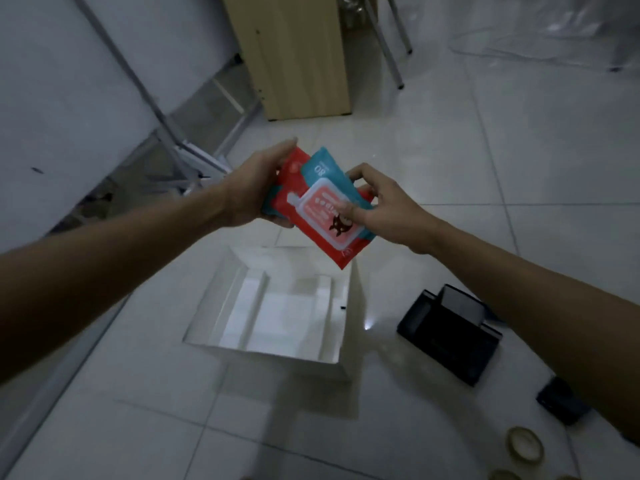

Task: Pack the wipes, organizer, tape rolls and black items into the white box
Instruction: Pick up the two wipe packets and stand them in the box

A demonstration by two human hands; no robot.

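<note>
Both hands hold a red and teal soft plastic wipes pack (322,206) in the air above the far edge of the open white cardboard box (221,306) on the tiled floor (485,168). The left hand (256,192) is closed round the pack's left end; the right hand (384,206) pinches its right side, index finger lying across the pink lid. A black plastic organizer (446,334) sits right of the box.

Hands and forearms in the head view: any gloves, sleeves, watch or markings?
None visible. The left hand and right hand are both bare, without gloves, and no rings show. Both forearms are bare right to the picture's edge: no sleeve, watch, band or cable in view.
</note>
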